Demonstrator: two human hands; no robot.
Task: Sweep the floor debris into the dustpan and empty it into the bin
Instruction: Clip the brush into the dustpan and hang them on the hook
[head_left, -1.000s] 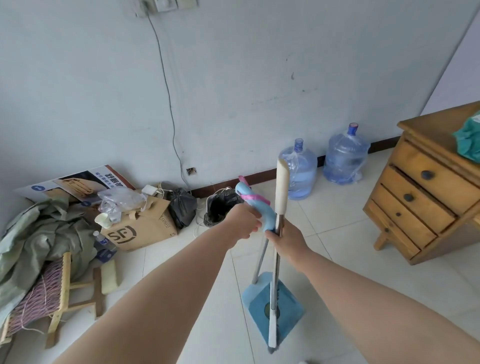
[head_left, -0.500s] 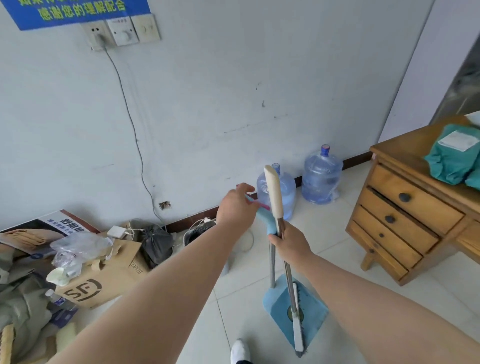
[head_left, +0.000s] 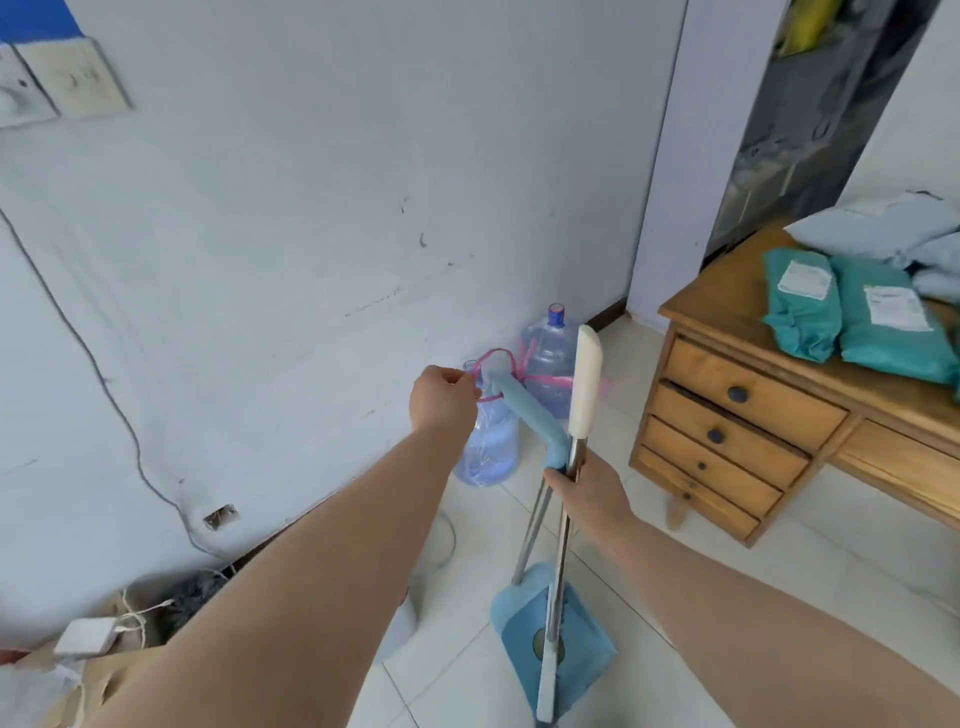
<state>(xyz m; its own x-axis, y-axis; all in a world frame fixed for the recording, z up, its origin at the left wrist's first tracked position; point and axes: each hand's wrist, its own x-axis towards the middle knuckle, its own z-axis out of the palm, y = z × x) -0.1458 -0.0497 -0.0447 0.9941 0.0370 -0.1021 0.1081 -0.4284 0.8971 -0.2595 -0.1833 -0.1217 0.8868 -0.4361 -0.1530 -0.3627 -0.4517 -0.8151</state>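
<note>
Head view: the dustpan (head_left: 589, 654) is stood on the tiled floor (head_left: 457, 654), lower centre of frame, with the broom's lower end laid against the pan. Both steel shafts run up to mid-frame. The right hand (head_left: 589, 491) is clenched round the shafts, just below the dustpan's blue grip (head_left: 524, 415). The broom (head_left: 586, 384) is held upright, its cream grip above that hand. The blue grip slants to the upper left, and a pink cord (head_left: 498, 357) is looped at its tip. The left hand (head_left: 441, 402) sits just left of the tip, fingers curled, with the cord pinched at the fingertips. Two jugs (head_left: 488, 441) are stood at the wall behind. White labels are seen on the teal parcels (head_left: 802, 306) on the desk (head_left: 727, 395), right of frame, but the print is too blurred to be read.
</note>
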